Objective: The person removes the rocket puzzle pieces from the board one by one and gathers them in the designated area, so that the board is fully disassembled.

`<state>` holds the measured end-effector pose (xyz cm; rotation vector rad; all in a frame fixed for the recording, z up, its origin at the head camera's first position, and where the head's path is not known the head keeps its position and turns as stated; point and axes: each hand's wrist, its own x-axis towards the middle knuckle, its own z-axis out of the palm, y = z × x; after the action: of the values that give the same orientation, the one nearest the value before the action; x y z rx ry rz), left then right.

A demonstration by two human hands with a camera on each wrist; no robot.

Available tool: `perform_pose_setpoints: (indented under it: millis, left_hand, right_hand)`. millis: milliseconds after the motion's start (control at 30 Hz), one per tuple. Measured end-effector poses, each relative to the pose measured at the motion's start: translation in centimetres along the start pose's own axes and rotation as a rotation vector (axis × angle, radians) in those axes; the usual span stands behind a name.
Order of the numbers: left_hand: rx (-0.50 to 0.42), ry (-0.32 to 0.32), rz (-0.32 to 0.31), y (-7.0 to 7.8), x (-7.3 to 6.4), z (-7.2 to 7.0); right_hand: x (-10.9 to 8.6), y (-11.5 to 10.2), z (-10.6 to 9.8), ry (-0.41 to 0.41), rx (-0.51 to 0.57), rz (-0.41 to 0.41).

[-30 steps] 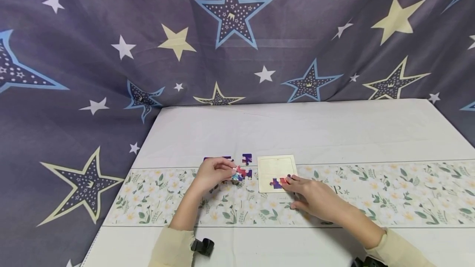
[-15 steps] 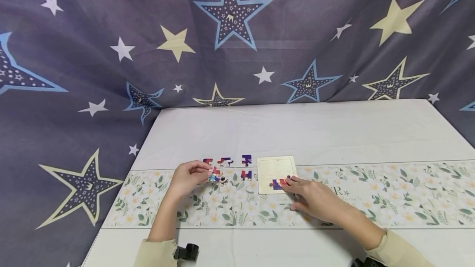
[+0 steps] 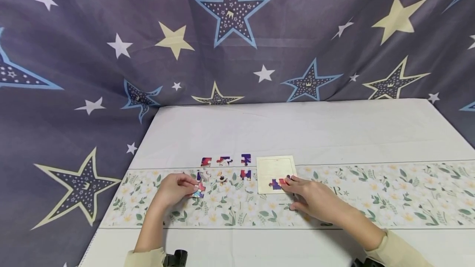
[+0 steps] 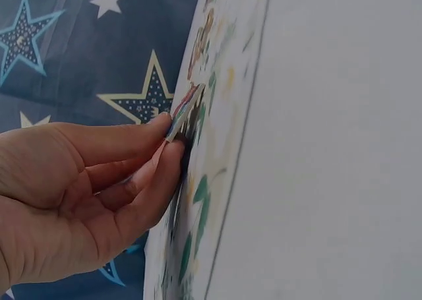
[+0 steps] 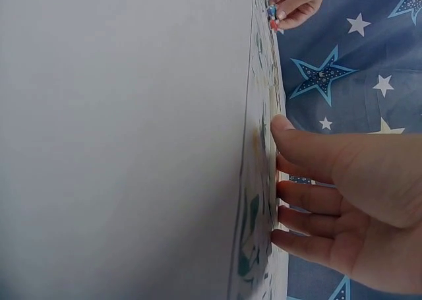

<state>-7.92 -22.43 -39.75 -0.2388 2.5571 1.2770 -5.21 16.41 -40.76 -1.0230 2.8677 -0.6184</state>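
My left hand (image 3: 173, 192) pinches a colourful jigsaw piece (image 3: 199, 190) between thumb and fingers, low over the floral strip. In the left wrist view the piece (image 4: 184, 113) is tilted, gripped at one edge. Fingertips of my right hand (image 3: 315, 197) rest on the lower right of a pale square puzzle tray (image 3: 275, 166). Joined purple and red pieces (image 3: 275, 184) lie along the tray's lower part, partly hidden by those fingers. The right wrist view shows the right hand's fingers (image 5: 310, 196) nearly straight, its thumb apart from them.
Left of the tray lie several loose jigsaw pieces, among them a purple one (image 3: 246, 159), a purple and red one (image 3: 245, 174) and a red one (image 3: 205, 161). A white table cover (image 3: 297, 131) with a floral strip runs back to a star-patterned curtain (image 3: 237, 65).
My left hand has moved left and toward me with the pinched piece, away from the tray, uncovering loose pieces behind it. My right hand has stayed on the tray.
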Motion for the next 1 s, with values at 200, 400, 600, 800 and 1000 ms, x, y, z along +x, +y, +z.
perform_pose_setpoints:
  millis: [200,400,600,800,1000]
  left_hand:
    - [0.017,0.009,-0.017,0.10,-0.16,-0.27]
    - [0.083,0.015,0.002,0.43,-0.44,-0.14]
    - [0.117,0.026,-0.019,0.77,-0.48,0.17]
    - [0.111,0.026,-0.036,0.84,-0.60,0.17]
    - [0.103,0.023,-0.038,0.75,-0.73,0.16]
  right_hand:
    - [-0.04,0.03,-0.06,0.000,0.002,-0.003]
    - [-0.01,0.06,0.01,0.004,-0.002,-0.007]
    - [-0.05,0.01,0.08,0.016,-0.011,-0.007]
    - [-0.01,0.02,0.09,0.018,-0.002,-0.010]
    - [-0.04,0.07,0.09,0.003,-0.005,-0.005]
